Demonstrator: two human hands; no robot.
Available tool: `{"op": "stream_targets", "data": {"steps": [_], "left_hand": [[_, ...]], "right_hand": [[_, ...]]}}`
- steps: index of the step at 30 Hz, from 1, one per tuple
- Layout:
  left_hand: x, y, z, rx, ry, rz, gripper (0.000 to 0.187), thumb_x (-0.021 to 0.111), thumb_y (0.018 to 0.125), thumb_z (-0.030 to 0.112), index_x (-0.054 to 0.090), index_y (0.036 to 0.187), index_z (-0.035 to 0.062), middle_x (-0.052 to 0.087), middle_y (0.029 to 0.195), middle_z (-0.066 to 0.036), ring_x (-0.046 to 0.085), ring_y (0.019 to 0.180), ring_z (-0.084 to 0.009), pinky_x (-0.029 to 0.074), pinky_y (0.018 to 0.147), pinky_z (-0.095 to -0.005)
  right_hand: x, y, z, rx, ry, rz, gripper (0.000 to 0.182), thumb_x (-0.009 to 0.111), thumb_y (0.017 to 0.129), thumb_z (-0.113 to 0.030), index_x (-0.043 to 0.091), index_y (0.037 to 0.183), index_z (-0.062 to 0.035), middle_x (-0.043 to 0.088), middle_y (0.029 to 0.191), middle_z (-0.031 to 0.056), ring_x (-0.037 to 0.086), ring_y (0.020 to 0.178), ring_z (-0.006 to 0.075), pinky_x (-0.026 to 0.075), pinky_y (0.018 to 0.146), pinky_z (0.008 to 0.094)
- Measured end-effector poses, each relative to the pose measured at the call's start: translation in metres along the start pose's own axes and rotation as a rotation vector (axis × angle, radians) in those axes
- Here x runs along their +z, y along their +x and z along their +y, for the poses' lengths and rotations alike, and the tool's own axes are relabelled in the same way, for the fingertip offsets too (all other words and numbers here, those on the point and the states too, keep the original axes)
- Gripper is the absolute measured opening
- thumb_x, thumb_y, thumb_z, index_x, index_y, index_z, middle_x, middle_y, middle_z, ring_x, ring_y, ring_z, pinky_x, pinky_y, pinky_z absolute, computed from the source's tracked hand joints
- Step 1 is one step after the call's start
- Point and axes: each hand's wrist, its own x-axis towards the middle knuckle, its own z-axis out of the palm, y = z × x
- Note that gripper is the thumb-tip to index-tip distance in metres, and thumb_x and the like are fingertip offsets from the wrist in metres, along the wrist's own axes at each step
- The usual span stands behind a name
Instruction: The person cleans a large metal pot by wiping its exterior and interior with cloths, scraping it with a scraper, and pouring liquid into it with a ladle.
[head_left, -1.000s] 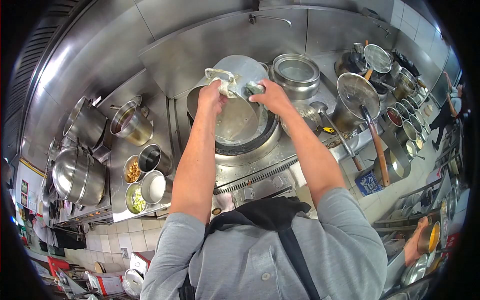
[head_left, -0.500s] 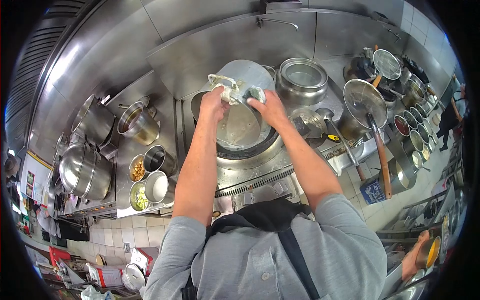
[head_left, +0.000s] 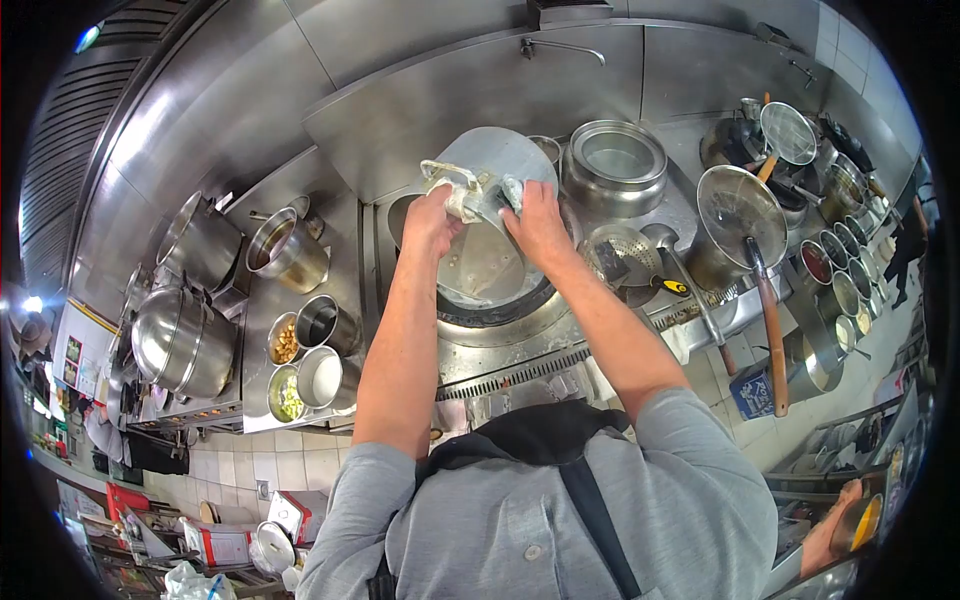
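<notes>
Tilted pot [head_left: 503, 153] — blue box [head_left: 752, 400], white lettering [head_left: 752, 386] blurred

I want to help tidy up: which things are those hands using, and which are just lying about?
Seem in use:
big tilted pot
left hand, holding a pale cloth
right hand, holding a greenish cloth

Just nearby, untouched:
squat steel pot
perforated skimmer
long ladle
large round strainer
chopped green food

Two hands [head_left: 434, 222] [head_left: 538, 228], one held pot [head_left: 503, 152]
</notes>
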Motion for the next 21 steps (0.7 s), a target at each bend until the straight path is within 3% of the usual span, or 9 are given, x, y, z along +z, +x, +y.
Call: {"op": "stream_targets", "data": {"steps": [1,4,7,11,14,16,19,21], "left_hand": [[-0.002,0.001,-0.001,0.005,0.026,0.003,0.030,0.061,0.105,0.024,0.065,0.125,0.0028,0.073,0.110,-0.009,0.068,0.089,-0.0219,0.050,0.071,-0.0368],[-0.004,0.000,0.003,0.004,0.079,0.013,0.031,0.061,0.103,0.025,0.064,0.125,0.0026,0.072,0.108,-0.008,0.069,0.089,-0.0209,0.053,0.073,-0.0373],[0.001,-0.004,0.001,-0.012,0.064,0.029,0.028,0.062,0.103,0.025,0.065,0.122,0.0034,0.072,0.105,-0.007,0.067,0.084,-0.0198,0.052,0.070,-0.0368],[-0.004,0.006,0.000,-0.009,0.022,-0.003,0.025,0.062,0.104,0.024,0.066,0.118,0.0037,0.072,0.099,-0.008,0.065,0.078,-0.0193,0.050,0.066,-0.0370],[0.000,0.004,0.001,-0.026,0.021,0.004,0.025,0.062,0.103,0.024,0.066,0.117,0.0033,0.072,0.097,-0.008,0.064,0.076,-0.0199,0.048,0.064,-0.0366],[0.000,0.003,0.001,-0.026,0.017,0.035,0.024,0.062,0.104,0.023,0.066,0.117,0.0037,0.072,0.099,-0.009,0.064,0.077,-0.0206,0.046,0.064,-0.0364],[-0.003,0.009,0.001,-0.015,-0.008,0.043,0.024,0.062,0.104,0.022,0.065,0.119,0.0036,0.072,0.103,-0.010,0.065,0.081,-0.0211,0.046,0.065,-0.0362],[0.003,0.001,0.003,-0.019,-0.009,0.067,0.026,0.062,0.104,0.022,0.064,0.122,0.0034,0.072,0.106,-0.010,0.066,0.085,-0.0217,0.047,0.067,-0.0365]], "right_hand": [[0.002,-0.001,-0.001,-0.049,-0.001,0.042,0.045,0.079,0.088,-0.015,0.056,0.123,0.0006,0.064,0.114,0.0263,0.060,0.111,0.0504,0.051,0.097,0.0556],[-0.016,0.014,0.006,0.016,-0.077,-0.151,0.040,0.078,0.086,-0.008,0.060,0.120,0.0003,0.063,0.118,0.0242,0.059,0.115,0.0478,0.051,0.099,0.0533],[-0.017,0.015,0.004,-0.128,-0.116,-0.145,0.034,0.076,0.085,-0.004,0.064,0.116,0.0002,0.064,0.118,0.0225,0.060,0.114,0.0455,0.051,0.099,0.0515],[-0.008,0.002,0.004,-0.420,0.094,-0.121,0.034,0.066,0.081,0.003,0.069,0.115,-0.0017,0.066,0.116,0.0196,0.061,0.112,0.0410,0.052,0.098,0.0495],[0.011,0.041,0.053,-0.204,-0.012,-0.040,0.031,0.063,0.081,0.004,0.069,0.110,-0.0013,0.066,0.114,0.0188,0.061,0.111,0.0418,0.052,0.099,0.0499],[0.013,0.045,0.045,-0.091,-0.074,-0.054,0.029,0.061,0.081,0.004,0.069,0.109,-0.0006,0.066,0.113,0.0198,0.061,0.111,0.0429,0.051,0.098,0.0510],[0.004,0.012,0.006,-0.328,0.113,-0.086,0.038,0.057,0.079,0.010,0.070,0.114,0.0040,0.066,0.113,0.0247,0.062,0.110,0.0447,0.051,0.099,0.0502],[0.003,0.013,0.022,-0.338,0.095,-0.116,0.038,0.057,0.079,0.009,0.069,0.114,0.0033,0.066,0.115,0.0241,0.061,0.111,0.0445,0.050,0.098,0.0512]]}}
